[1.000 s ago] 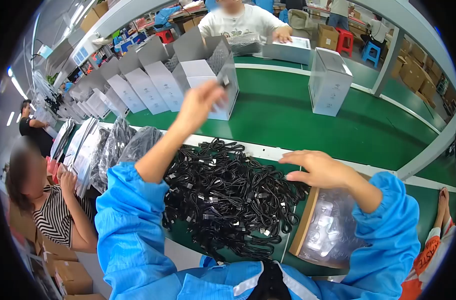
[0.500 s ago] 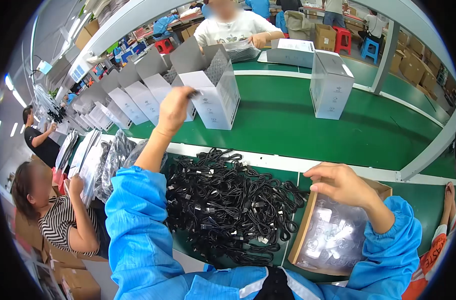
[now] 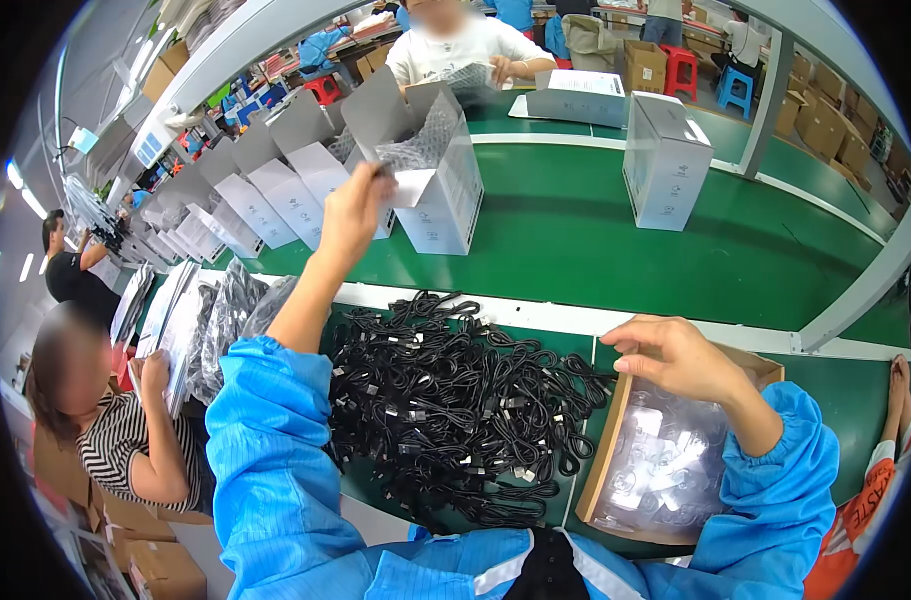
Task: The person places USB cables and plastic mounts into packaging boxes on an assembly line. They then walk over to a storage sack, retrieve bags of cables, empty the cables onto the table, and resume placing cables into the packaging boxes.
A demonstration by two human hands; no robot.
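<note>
My left hand [image 3: 350,215] is raised at the nearest open white box [image 3: 437,218], its fingers closed on a small black item [image 3: 383,170] too blurred to name. The fingers are at the box's front flap [image 3: 413,188], which tilts outward. Bubble wrap [image 3: 422,145] shows inside the box. Below my left forearm lies a large heap of black cables [image 3: 455,400] with USB plugs. My right hand [image 3: 670,358] hovers over the upper left edge of a cardboard tray [image 3: 602,470], fingers loosely stretched and thumb apart, holding nothing. Clear plastic bags with small white parts [image 3: 665,455] fill the tray.
Open white boxes [image 3: 260,205] run in a row to the far left. A closed white box [image 3: 667,165] stands on the green table [image 3: 565,230]. Opposite, a person [image 3: 465,50] handles bubble wrap. Another person [image 3: 140,440] is at left. A metal post [image 3: 865,285] rises at right.
My left hand has shifted slightly down and right against the box, and its front flap now leans outward. The person opposite has moved the bubble wrap. My right hand has barely moved.
</note>
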